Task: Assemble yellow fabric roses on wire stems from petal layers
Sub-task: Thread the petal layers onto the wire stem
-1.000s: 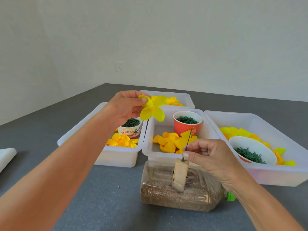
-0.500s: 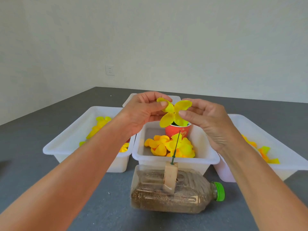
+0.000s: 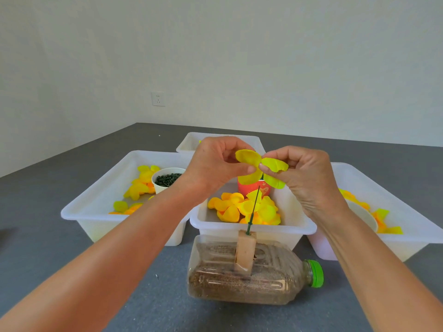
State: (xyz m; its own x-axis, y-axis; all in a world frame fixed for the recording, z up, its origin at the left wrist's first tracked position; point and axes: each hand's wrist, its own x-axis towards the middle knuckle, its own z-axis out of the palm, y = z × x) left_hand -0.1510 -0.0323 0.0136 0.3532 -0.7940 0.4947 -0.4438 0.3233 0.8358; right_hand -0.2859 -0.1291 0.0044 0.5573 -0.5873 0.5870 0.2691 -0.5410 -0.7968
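Petal layer (image 3: 261,167) pinched by left hand (image 3: 213,164) and right hand (image 3: 304,178) above wire stem (image 3: 254,207); off-centre lowering risks missed hole, bent wire.

Glossy translucent plastic bins (image 3: 124,213), wooden block (image 3: 245,252)

left hand (image 3: 215,164): raised, fingers pinching | right hand (image 3: 304,173): raised, fingers pinching

Head-worn camera looks forward and down, close over the hands (image 3: 261,173).
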